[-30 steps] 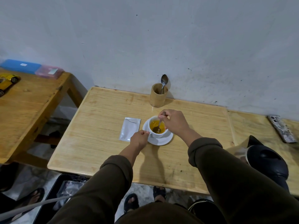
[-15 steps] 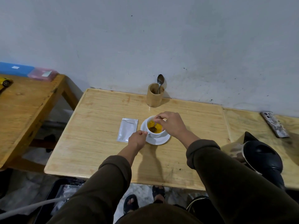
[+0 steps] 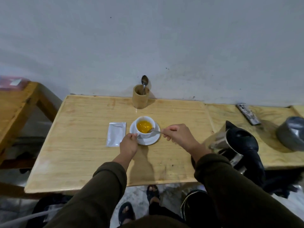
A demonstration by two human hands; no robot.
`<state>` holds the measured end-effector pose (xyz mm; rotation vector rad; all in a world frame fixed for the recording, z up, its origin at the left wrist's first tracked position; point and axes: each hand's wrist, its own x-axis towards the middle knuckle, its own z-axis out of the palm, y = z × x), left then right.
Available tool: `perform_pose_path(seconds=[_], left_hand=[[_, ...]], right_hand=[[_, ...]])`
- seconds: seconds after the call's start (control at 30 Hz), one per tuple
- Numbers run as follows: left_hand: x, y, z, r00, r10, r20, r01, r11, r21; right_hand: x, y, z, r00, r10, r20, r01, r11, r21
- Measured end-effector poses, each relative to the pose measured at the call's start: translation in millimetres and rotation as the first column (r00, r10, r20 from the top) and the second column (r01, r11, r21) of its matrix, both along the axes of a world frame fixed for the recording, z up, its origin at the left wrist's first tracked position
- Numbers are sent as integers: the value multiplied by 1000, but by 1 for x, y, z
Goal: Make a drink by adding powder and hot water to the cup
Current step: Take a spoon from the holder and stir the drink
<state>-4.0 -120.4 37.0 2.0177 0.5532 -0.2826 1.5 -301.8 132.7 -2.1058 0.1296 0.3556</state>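
A white cup [image 3: 145,127] full of orange-yellow drink stands on a white saucer [image 3: 153,140] in the middle of the wooden table [image 3: 82,145]. My left hand [image 3: 128,143] pinches the cup's handle at its near left side. My right hand [image 3: 176,134] is to the right of the cup and holds a metal spoon [image 3: 155,131] by its handle; the spoon's bowl rests at the cup's right rim. A flat silver powder sachet [image 3: 116,134] lies on the table just left of the saucer.
A bamboo holder [image 3: 140,98] with a second spoon [image 3: 145,81] stands at the back against the wall. A black and steel kettle [image 3: 236,145] sits to the right, with a grey bowl-like object [image 3: 292,132] and a patterned flat device [image 3: 248,113] beyond. Another wooden table [image 3: 14,109] is at the left.
My right hand has drawn back from over the cup to its right side, bringing the spoon up to the rim. The left hand stays on the cup's handle.
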Motion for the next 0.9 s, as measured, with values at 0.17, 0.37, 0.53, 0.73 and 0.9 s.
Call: perform_pose_path(seconds=[0.17, 0.37, 0.53, 0.73, 0.9], left_hand=[[-5, -6, -7, 998, 19, 57, -18, 1000, -7], [-9, -4, -8, 995, -30, 90, 30, 1000, 6], [-13, -1, -13, 994, -83, 65, 80, 996, 39], [-15, -10, -9, 996, -50, 78, 41, 993, 109], [-13, -18, -9, 992, 65, 107, -76, 991, 105]], right_hand=[[-25, -13, -20, 983, 28, -181, -14, 997, 80], [-40, -12, -45, 960, -66, -270, 85, 995, 59], [-44, -14, -64, 944, -233, -235, 266, 957, 119], [-26, -23, -84, 839, -476, -264, 510, 857, 73], [-8, -30, -101, 770, -550, -323, 573, 819, -29]])
